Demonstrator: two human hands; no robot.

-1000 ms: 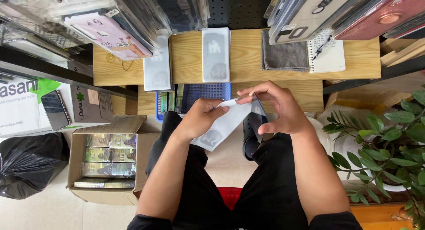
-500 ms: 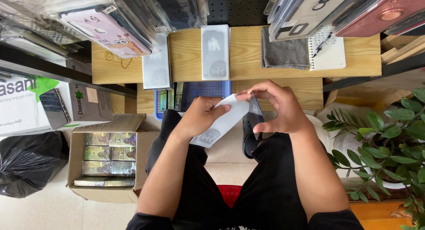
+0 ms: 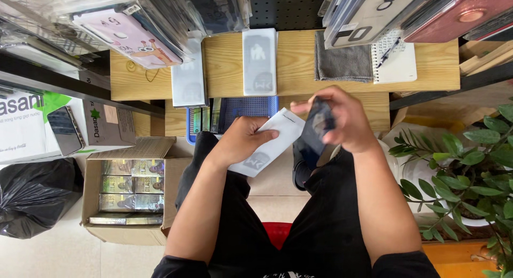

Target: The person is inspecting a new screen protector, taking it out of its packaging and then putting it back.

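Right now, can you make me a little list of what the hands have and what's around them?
left hand: holds a white packet
right hand: holds a dark phone case, out of the packet
shelf: wooden, with two more white packets, a grey cloth and a notebook
below shelf: blue basket
floor left: open cardboard box of packs, black bag
floor right: green plant

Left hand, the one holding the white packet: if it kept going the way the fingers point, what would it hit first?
Probably the dark item held in the right hand: the left hand points up and right towards it, past the white packet. Depth is unclear.
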